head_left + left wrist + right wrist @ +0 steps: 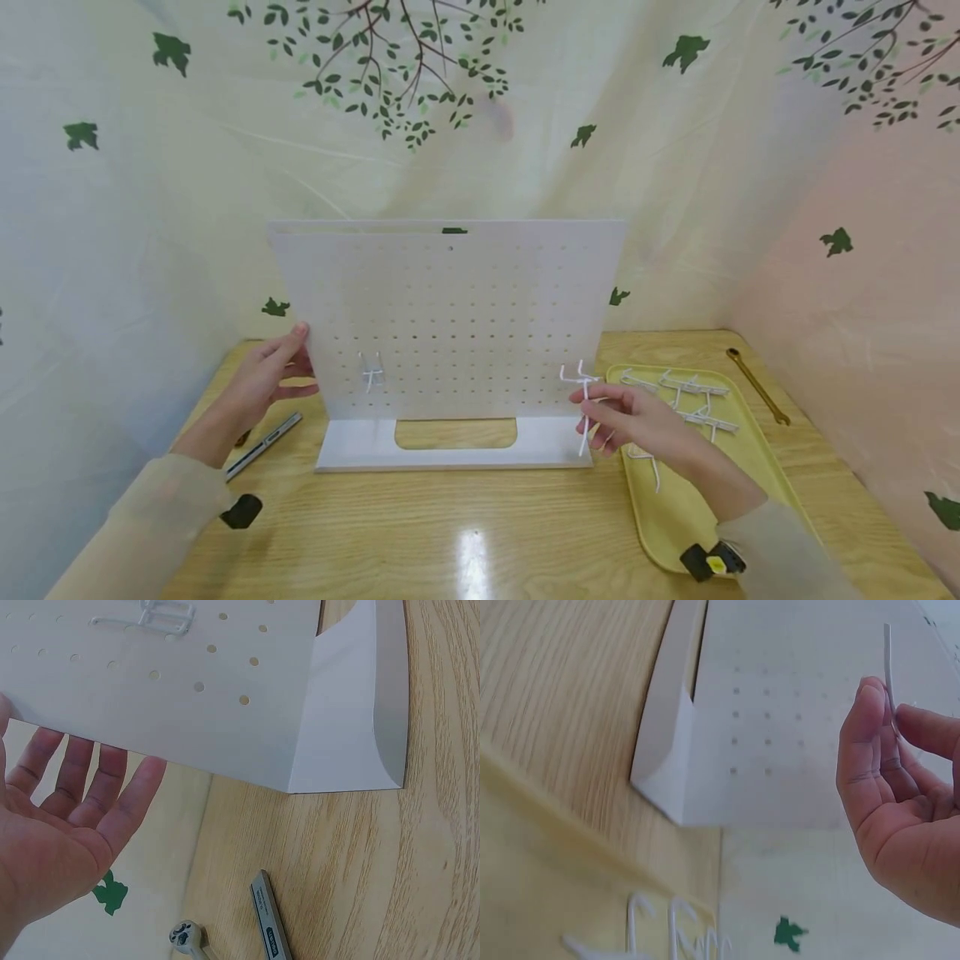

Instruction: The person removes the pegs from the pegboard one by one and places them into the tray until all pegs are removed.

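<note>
A white pegboard [480,292] stands on its folded base on the wooden table. At its left edge is my left hand [266,375], thumb on the front and fingertips [112,761] at the edge and behind. One white pegboard hook [372,375] is mounted low on the board's left side. Near the lower right edge, my right hand [626,417] pinches another white pegboard hook [585,417] between thumb and fingers. Its two prongs point up and its long arm hangs down. In the right wrist view, the thin white arm of this hook [889,667] shows above the fingertips.
A yellow tray [652,533] on the right holds several white hooks [693,387]. Behind it lies a gold wrench [757,387]. On the left are a grey pen-like tool [264,446] and a light round-ended item [184,936]. A leaf-patterned curtain [525,175] hangs behind the table.
</note>
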Available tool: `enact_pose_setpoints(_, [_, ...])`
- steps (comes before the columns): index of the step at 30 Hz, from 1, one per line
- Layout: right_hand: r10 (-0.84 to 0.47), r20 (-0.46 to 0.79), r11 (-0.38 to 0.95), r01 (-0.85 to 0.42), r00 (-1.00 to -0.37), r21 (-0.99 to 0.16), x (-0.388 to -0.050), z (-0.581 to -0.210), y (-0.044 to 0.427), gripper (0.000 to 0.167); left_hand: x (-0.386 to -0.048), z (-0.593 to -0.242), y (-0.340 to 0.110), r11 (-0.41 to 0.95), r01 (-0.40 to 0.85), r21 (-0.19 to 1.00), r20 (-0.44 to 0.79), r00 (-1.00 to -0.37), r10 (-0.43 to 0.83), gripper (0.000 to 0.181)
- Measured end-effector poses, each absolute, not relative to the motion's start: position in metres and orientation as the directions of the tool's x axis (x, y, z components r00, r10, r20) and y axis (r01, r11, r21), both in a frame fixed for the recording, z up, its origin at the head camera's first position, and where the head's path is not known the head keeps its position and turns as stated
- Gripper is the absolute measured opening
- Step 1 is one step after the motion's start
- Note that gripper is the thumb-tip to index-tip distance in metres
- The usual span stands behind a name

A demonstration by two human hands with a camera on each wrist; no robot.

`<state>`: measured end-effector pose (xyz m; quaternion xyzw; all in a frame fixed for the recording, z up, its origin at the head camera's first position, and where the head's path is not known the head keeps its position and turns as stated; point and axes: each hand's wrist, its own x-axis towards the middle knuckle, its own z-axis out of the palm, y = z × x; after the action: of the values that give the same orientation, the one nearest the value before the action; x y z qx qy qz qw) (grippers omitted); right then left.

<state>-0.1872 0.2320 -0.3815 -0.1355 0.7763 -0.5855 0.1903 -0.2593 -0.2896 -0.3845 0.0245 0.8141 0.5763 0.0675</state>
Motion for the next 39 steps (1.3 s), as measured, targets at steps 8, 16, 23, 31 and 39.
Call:
enact_pose_setpoints(8, [-0.366, -0.092, 0.295, -0.022, -0.926, -0.955, -0.181, -0.38, 0.288, 0.046, -0.258, -0.385, -0.29, 0.325, -0.038, 0.945, -0.079, -0.991, 0.111, 0.079])
enact_pose_setpoints(16, [-0.321, -0.095, 0.313, -0.011, -0.942, -0.95, -0.171, -0.388, 0.334, 0.025, -0.258, -0.385, -0.289, 0.316, -0.045, 0.948, -0.084, -0.99, 0.112, 0.075])
enact_pose_setpoints(23, [-0.395, -0.175, 0.38, 0.012, -0.902, -0.925, -0.162, -0.399, 0.367, 0.028, -0.258, -0.385, -0.289, 0.309, -0.041, 0.95, -0.082, -0.989, 0.121, 0.075])
enact_pose_setpoints(31, [-0.476, -0.281, 0.383, 0.091, -0.833, -0.919, -0.157, -0.421, 0.393, 0.034, -0.258, -0.385, -0.289, 0.311, -0.047, 0.949, -0.088, -0.989, 0.118, 0.076])
enact_pose_setpoints(39, [-0.48, -0.334, 0.395, 0.14, -0.811, -0.908, -0.161, -0.439, 0.4, 0.033, -0.258, -0.385, -0.289, 0.323, -0.045, 0.945, -0.088, -0.989, 0.121, 0.077])
